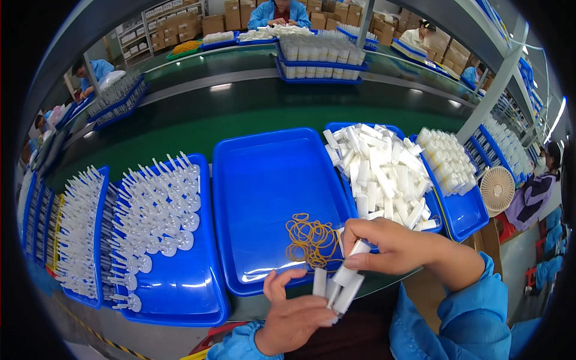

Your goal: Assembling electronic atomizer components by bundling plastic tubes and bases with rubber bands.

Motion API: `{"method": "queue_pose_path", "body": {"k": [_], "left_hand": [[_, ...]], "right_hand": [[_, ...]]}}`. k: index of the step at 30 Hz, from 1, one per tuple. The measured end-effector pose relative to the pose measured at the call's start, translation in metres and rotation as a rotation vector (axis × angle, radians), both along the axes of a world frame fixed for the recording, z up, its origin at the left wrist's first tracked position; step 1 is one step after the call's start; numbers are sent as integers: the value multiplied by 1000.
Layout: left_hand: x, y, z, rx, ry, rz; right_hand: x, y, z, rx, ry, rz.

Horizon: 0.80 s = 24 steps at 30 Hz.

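My left hand (295,318) is closed around a small bunch of white rectangular plastic pieces (346,295) close to my body. Just above it, my right hand (393,245) pinches white pieces at the top of this bunch; how many it grips is unclear. Both hands are over the near right corner of a blue tray (258,192). Tan rubber bands (313,237) lie tangled in that tray, beside my fingers. A heap of similar white pieces (384,171) fills another blue tray to the right, beyond my right hand.
At left, blue trays hold clear plastic parts with upright stems (159,204). Translucent cups (447,159) stand in a tray at far right. Across the green conveyor belt (234,111) are stacked trays of cups (321,57) and a co-worker (281,15). A grey post (492,90) rises at right.
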<state>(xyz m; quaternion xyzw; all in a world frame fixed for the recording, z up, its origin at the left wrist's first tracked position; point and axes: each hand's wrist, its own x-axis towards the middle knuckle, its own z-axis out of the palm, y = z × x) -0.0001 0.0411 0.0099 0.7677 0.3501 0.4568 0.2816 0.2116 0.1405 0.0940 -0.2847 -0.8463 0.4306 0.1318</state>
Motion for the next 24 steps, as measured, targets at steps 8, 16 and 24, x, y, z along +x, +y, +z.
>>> {"method": "queue_pose_path", "body": {"k": [8,16,24], "left_hand": [[10,-11,7,241,18,69],[14,-31,-6,-625,-785,-332],[-1,-12,-8,-1036,-577,-651]], "right_hand": [[-2,-28,-12,-98,38,185],[-13,-61,1,169,123,246],[-25,-43,-4,215,29,196]]}}
